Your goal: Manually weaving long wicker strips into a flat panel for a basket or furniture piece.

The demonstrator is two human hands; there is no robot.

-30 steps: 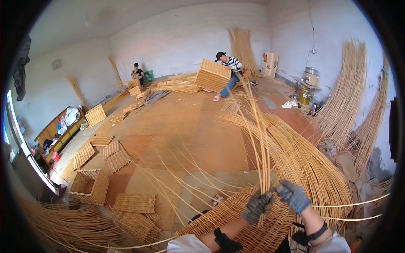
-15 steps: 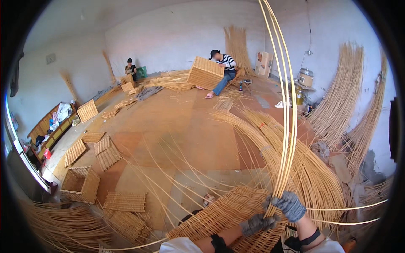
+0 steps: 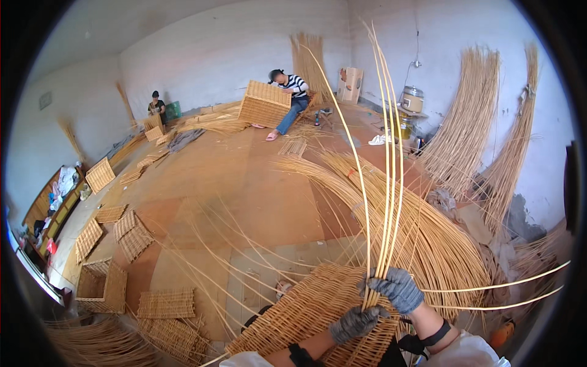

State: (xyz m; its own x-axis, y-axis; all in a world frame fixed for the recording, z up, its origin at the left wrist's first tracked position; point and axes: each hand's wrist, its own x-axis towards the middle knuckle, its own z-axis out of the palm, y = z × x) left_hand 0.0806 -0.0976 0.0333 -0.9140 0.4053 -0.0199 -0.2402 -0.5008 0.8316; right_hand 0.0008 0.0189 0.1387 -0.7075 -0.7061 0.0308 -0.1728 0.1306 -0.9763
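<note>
A woven wicker panel (image 3: 299, 306) lies across my lap, with long loose rods sticking out of its left and right sides. Several pale willow rods (image 3: 389, 183) rise steeply from its right part. My right hand (image 3: 398, 290), in a grey glove, is closed round these rods just above the weave. Lower down, my left hand (image 3: 356, 323), gloved alike, has its fingers closed at the rods' lower ends. One rod leans away to the left of the others. The gloves partly hide where the rods meet the panel.
A big bundle of willow rods (image 3: 428, 244) lies right of the panel. Finished-looking wicker panels (image 3: 166, 304) and a wicker box (image 3: 116, 286) stand at left. Across the floor a person (image 3: 293, 95) handles a large basket (image 3: 263, 104); another person (image 3: 156, 107) sits farther back.
One rod has swung away leftward from the upright group. My hands stay at the rods' lower ends. The whole room has shifted left in the picture as my head turned.
</note>
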